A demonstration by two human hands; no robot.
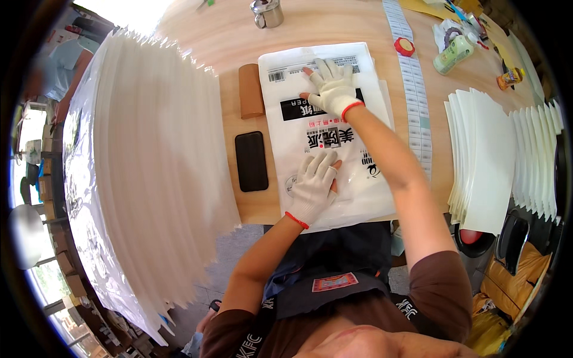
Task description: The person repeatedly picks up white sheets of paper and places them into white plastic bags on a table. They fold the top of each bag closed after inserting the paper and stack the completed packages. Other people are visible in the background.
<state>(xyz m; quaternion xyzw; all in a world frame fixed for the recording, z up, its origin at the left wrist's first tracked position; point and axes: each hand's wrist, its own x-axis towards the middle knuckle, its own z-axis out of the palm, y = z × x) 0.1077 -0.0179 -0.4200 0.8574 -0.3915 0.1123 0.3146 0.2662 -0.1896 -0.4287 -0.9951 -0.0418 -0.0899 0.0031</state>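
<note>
A flat white plastic bag [352,206] with black and red print lies in front of me on the wooden table, reaching past its near edge. My left hand [313,186], in a white glove with a red cuff, rests on the bag's nearer half. Farther up, my right hand [332,89] presses flat on the bag near its far end, fingers spread, in a matching glove. Some of both gloves' fingertips are bare. Neither hand holds anything. White layers show along the bag's right side; what lies under it is hidden.
Tall stacked white sheets [155,161] fill the left. A brown block [251,91] and black phone [252,161] lie beside the bag. A metal cup [267,13] stands behind. Rightward are a label strip [415,98], a red round object [404,47], a bottle [455,55] and white sheets [486,155].
</note>
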